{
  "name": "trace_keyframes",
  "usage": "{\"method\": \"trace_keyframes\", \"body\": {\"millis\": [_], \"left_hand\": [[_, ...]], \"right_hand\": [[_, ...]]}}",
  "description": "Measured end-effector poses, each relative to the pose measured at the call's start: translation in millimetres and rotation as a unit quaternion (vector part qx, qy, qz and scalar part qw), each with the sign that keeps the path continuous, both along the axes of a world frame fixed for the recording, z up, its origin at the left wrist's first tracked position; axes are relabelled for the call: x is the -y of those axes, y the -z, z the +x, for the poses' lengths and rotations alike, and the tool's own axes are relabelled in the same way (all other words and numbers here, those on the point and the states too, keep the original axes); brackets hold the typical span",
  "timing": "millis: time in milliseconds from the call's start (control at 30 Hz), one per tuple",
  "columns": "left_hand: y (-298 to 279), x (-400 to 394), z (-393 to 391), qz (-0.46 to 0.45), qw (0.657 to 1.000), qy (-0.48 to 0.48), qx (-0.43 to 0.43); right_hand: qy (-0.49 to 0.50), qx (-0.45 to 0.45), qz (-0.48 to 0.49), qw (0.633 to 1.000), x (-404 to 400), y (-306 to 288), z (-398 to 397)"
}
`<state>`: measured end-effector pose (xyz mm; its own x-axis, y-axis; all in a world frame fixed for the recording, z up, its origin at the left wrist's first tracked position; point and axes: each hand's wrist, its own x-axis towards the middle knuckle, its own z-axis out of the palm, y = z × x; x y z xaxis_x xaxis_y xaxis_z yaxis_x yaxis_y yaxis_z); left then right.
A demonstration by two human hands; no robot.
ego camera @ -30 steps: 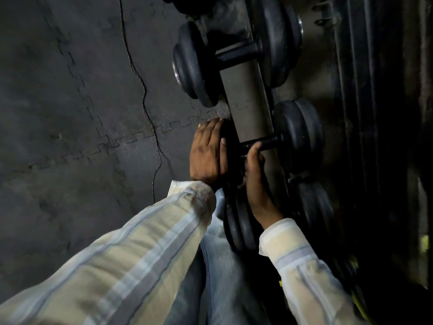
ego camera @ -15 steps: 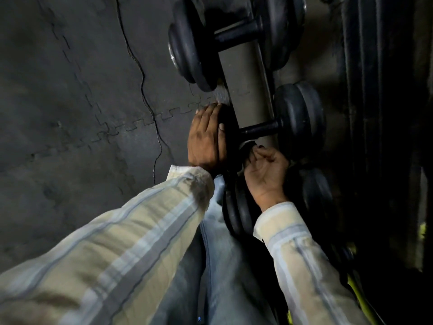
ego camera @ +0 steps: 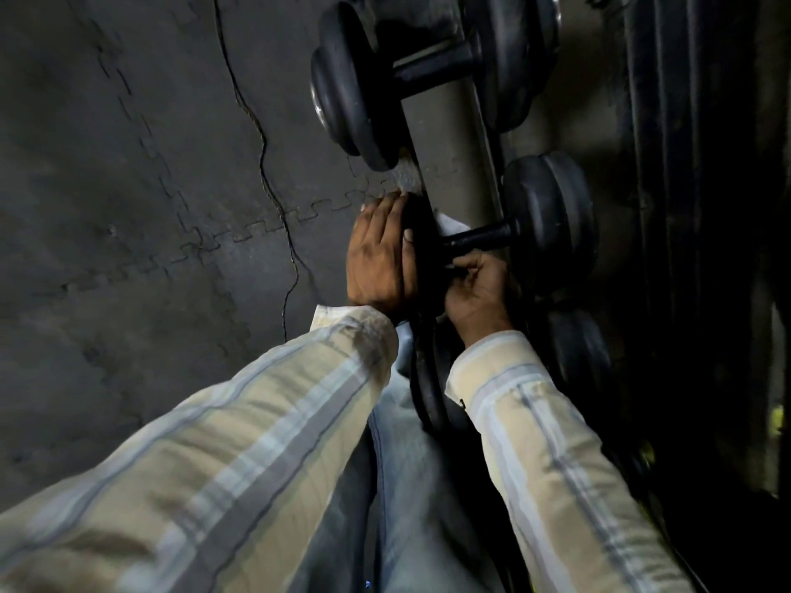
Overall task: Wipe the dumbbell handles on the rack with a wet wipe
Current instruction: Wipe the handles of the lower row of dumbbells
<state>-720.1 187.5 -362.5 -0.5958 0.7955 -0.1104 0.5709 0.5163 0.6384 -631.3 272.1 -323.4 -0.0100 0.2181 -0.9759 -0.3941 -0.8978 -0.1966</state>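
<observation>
Black dumbbell lies across the rack at frame centre, thin dark handle between round heads (near head mostly hidden). White wipe shows as a corner just above the handle's left end. A second, bigger dumbbell lies at upper centre.

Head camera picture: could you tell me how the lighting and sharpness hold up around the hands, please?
Head view: dim overall; the right side behind the rack falls into near black. The left hand on the dumbbell's near weight is lit and fairly sharp; the right hand under the handle sits in shadow. The near sleeve is soft with blur, and wide-angle distortion bends the edges.
</observation>
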Motion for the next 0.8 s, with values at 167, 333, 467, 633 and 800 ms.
{"method": "trace_keyframes", "body": {"millis": [167,333,467,633,800], "left_hand": [[-0.2,-0.1,-0.2,-0.004,1.0,0.005,-0.002],[-0.3,-0.1,0.1,-0.007,1.0,0.004,0.002],[-1.5,-1.6,-1.5,-0.008,1.0,0.009,0.0],[-0.7,-1.4,-0.9,-0.001,1.0,0.01,-0.001],[-3.0,-1.9,0.5,-0.002,1.0,0.001,0.003]], "right_hand": [[0.003,-0.028,0.026,0.999,10.8,-7.1,13.6],[0.013,0.021,0.012,1.0,-8.3,-3.3,8.5],[-0.012,0.029,0.004,0.999,-9.1,-7.2,4.8],[0.036,0.034,0.036,0.998,-6.0,-8.4,21.8],[0.016,0.08,0.086,0.993,-8.0,4.6,12.9]]}}
